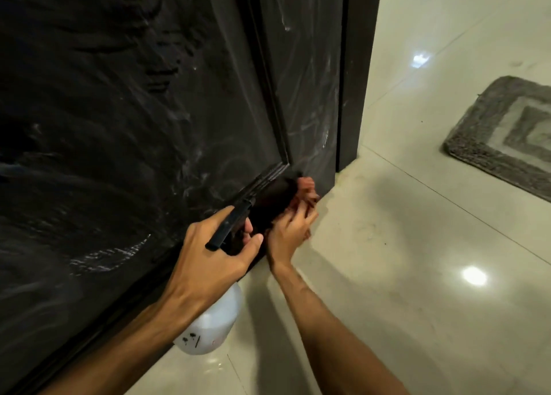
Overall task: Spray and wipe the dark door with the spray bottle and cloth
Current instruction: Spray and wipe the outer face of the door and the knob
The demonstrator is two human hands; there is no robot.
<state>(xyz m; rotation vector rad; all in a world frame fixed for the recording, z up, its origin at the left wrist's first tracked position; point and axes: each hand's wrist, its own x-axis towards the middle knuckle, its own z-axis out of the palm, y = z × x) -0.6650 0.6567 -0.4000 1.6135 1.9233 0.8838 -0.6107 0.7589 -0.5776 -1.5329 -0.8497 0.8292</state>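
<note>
Gripping translucent spray bottle (211,326), left hand (208,254); right hand (290,230) clutches crumpled cloth (305,187) against streaky door (119,126).

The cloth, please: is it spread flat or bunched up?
Bunched up: the cloth shows crumpled folds in the right hand, against the door.

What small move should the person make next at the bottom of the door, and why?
Probably sweep the cloth, gripped by the right hand, leftward along the dark door: it sits at the lower right corner, whitish streaks show further left, and the left hand merely holds the spray bottle.
</note>
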